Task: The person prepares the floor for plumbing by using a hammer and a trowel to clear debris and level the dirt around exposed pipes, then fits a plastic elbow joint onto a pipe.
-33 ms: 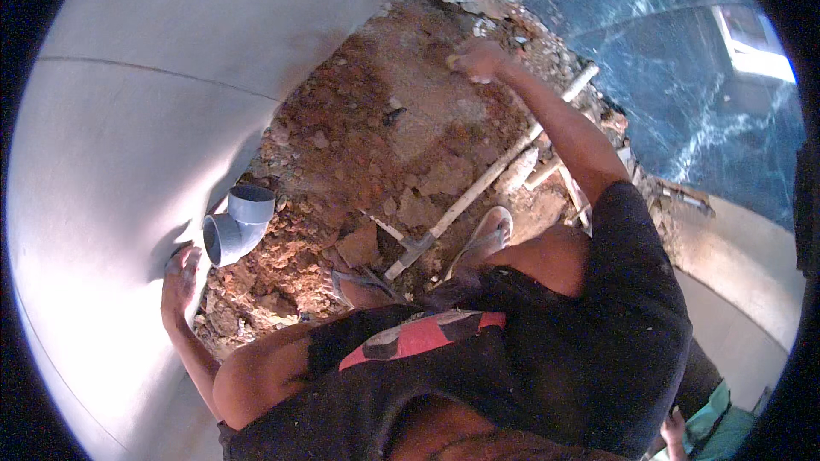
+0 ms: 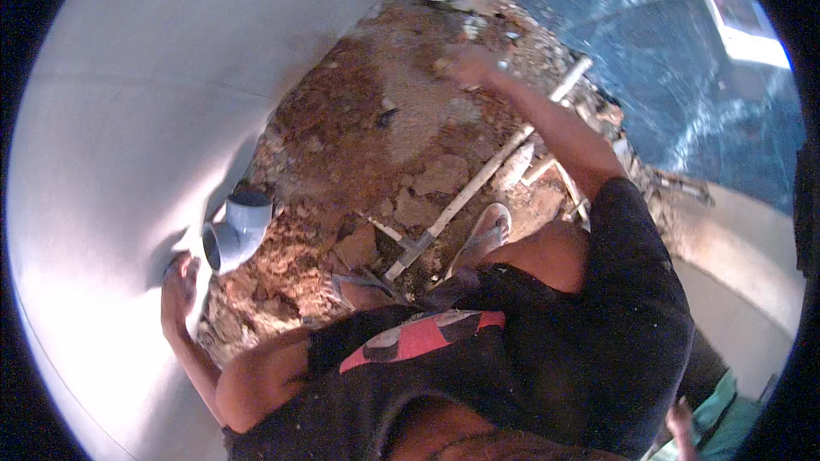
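Left hand (image 2: 177,290), fingers spread flat on the white wall (image 2: 111,162), lies just below-left of the grey pipe elbow (image 2: 232,229); right hand (image 2: 465,64), fisted, is far off over rubble (image 2: 376,145).

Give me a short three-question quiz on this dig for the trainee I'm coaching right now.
1. True or false: the left hand grips the long wooden-handled tool lying on the soil.
2. Multiple choice: the grey plastic pipe fitting sits (A) at the foot of the pale curved wall, (B) on the blue tarp, (C) in the right hand.
3. Fill in: the right hand is stretched out over the far part of the reddish ____.

Key
1. False: it rests against the wall beside the fitting, and the tool lies untouched.
2. A
3. Soil and rubble
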Motion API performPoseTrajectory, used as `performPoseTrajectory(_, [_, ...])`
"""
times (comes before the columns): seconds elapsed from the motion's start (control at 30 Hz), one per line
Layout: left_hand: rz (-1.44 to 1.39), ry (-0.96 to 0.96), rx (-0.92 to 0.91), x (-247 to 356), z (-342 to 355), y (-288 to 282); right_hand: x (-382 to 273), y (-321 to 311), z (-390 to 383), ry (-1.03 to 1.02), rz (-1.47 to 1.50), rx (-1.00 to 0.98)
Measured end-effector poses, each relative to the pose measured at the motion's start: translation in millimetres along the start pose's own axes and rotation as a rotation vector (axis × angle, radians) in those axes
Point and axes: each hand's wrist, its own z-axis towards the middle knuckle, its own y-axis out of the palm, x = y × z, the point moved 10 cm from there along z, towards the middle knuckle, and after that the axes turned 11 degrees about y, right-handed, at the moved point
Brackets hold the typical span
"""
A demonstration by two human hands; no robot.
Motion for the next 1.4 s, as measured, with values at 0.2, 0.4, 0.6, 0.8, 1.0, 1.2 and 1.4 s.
performPoseTrajectory(0.2, [-0.306, 0.153, 0.132, 112, -6, -38, -45, -39, -97, 0.117, 0.690, -0.125])
performPoseTrajectory(0.4, [-0.331, 0.470, -0.110, 253, 36, -15, 40, -60, -198, 0.424, 0.902, 0.056])
performPoseTrajectory(0.6, [-0.253, 0.579, -0.174, 304, 66, 9, 151, -37, -321, 0.831, 1.058, 0.416])
performPoseTrajectory(0.8, [-0.077, 0.702, -0.216, 370, 73, 45, 242, 31, -453, 1.142, 1.198, 0.717])
performPoseTrajectory(1.0, [-0.137, 0.688, -0.270, 363, 96, 67, 315, 16, -532, 1.166, 0.054, 0.860])
performPoseTrajectory(1.2, [0.040, 0.712, -0.231, 346, 113, 53, 372, 78, -545, 1.362, 0.378, 0.586])
performPoseTrajectory(1.4, [0.056, 0.576, -0.151, 307, 128, 41, 390, 106, -519, 1.401, 0.355, 0.386])
